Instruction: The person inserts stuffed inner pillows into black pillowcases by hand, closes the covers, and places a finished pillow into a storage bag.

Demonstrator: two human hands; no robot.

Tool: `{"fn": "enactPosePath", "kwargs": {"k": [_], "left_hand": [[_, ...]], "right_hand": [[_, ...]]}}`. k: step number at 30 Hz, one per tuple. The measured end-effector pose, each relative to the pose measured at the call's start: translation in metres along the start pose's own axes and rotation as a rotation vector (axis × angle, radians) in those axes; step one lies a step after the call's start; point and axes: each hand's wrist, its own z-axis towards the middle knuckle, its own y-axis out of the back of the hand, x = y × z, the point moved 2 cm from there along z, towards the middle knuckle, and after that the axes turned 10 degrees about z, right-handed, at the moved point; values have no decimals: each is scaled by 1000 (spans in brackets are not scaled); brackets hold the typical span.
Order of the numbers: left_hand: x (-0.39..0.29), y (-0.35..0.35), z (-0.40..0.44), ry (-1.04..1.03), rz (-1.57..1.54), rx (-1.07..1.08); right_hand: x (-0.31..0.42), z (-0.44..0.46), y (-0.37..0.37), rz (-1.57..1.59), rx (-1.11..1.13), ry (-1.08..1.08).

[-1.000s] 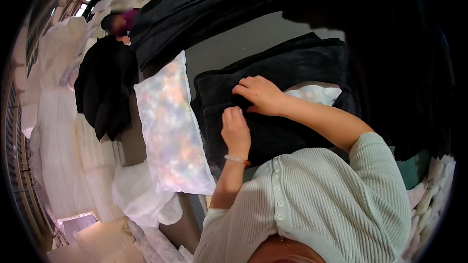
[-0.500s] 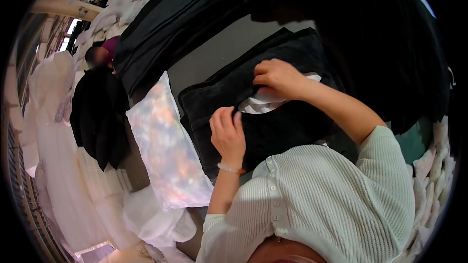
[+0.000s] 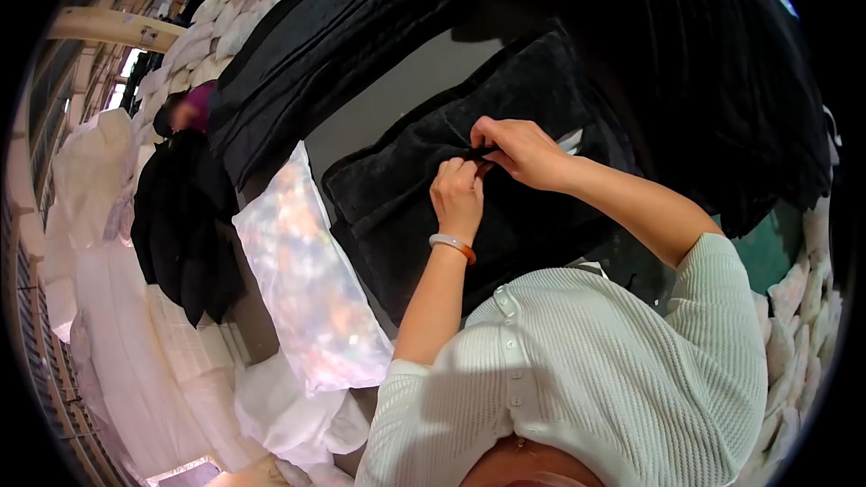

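Left hand (image 3: 458, 198) has moved in beside right hand (image 3: 530, 158); both pinch the black cover (image 3: 388, 185) on the grey table (image 3: 388, 90). White insert (image 3: 570, 142) mostly covered, sliver still exposed.

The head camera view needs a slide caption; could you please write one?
Left hand and right hand pinch plush black fabric beside a rectangular white pillow mottled with pastels.

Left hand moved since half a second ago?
Yes. Against the patterned cushion, the left hand has shifted forward and right, now close beside the right hand at the black fabric.
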Motion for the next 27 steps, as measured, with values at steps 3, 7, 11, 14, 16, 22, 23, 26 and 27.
{"fn": "enactPosePath", "kwargs": {"k": [3,7,11,14,16,22,23,26,27], "left_hand": [[4,6,5,7,114,-1],[-10,16,12,-85,226,-41],[-14,30,16,-53,279,-93],[-7,53,2,48,407,-97],[6,61,-17,268,461,-9],[9,48,-20,448,473,102],[7,46,-17,450,498,88],[2,44,-13,474,537,49],[5,43,-14,507,469,41]], "right_hand": [[-1,-4,9,12,38,29],[-24,-10,11,-210,126,221],[-39,-8,12,-188,93,237],[-47,-6,13,-141,79,211],[-49,-5,15,-94,67,197],[-56,-5,16,-26,46,251],[-56,-5,17,-23,50,257],[-62,-5,17,52,32,235],[-63,-5,17,66,25,242]]}}
